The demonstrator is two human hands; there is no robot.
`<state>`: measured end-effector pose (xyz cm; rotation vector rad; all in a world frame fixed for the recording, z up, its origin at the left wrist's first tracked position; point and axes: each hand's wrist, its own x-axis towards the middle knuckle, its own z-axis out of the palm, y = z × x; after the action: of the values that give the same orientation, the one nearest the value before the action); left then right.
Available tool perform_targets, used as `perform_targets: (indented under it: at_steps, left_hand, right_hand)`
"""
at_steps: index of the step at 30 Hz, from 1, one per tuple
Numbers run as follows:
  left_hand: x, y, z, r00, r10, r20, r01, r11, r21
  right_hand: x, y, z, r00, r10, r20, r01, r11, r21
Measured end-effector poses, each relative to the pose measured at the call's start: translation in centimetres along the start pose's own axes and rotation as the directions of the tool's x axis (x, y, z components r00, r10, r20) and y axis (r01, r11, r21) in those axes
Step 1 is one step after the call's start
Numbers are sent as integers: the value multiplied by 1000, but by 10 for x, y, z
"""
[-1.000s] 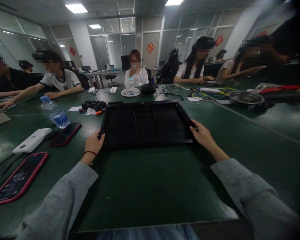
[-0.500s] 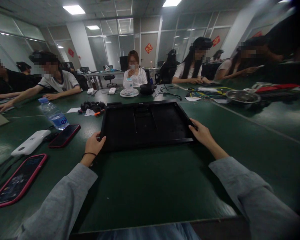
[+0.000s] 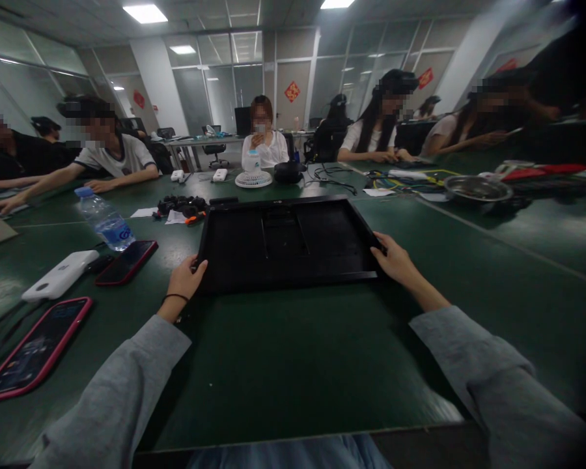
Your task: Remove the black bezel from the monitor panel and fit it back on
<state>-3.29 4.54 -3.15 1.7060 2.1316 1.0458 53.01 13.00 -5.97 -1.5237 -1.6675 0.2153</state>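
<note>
A black monitor back cover (image 3: 239,244), rectangular and shallow with raised rims and a recessed middle part, is in front of me over the green table (image 3: 303,365). My left hand (image 3: 186,277) grips its left edge, with the thumb on top of the rim. On the opposite side my right hand (image 3: 393,257) grips the right edge, thumb likewise on the rim. The fingers of both hands are partly hidden by the cover. Whether its underside rests on the table or is slightly raised, I cannot tell.
Left of me are a phone with a red case (image 3: 36,348), a second phone (image 3: 127,262), a white power bank (image 3: 61,275) and a water bottle (image 3: 106,220). Beyond the cover stands a small white fan (image 3: 252,177). A metal bowl (image 3: 477,189) and cables lie right. Several people sit around.
The view has shifted very slightly. Both hands keep their grip on the cover, which stays in about the same place.
</note>
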Motion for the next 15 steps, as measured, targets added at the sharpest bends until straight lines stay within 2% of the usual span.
perform_targets:
  at_steps: [2, 4, 9, 11, 15]
  left_hand:
    - [4, -4, 1, 1000, -22, -1, 22, 999, -39]
    - [7, -7, 1, 999, -46, -1, 45, 998, -49]
    - [11, -13, -7, 997, -71, -23, 72, 996, 50]
    - [12, -14, -10, 995, -98, -27, 100, 993, 70]
    - [14, -12, -12, 990, -136, -31, 136, 991, 19]
  right_hand:
    - [0, 0, 0, 999, 30, 12, -31, 999, 34]
    - [0, -2, -1, 993, 92, 77, -101, 986, 131]
    - [-2, -24, -6, 927, 228, 297, -344, 831, 436]
    - [-2, -35, -6, 918, 252, 305, -376, 796, 475]
    - [0, -48, -1, 932, 243, 271, -356, 761, 543]
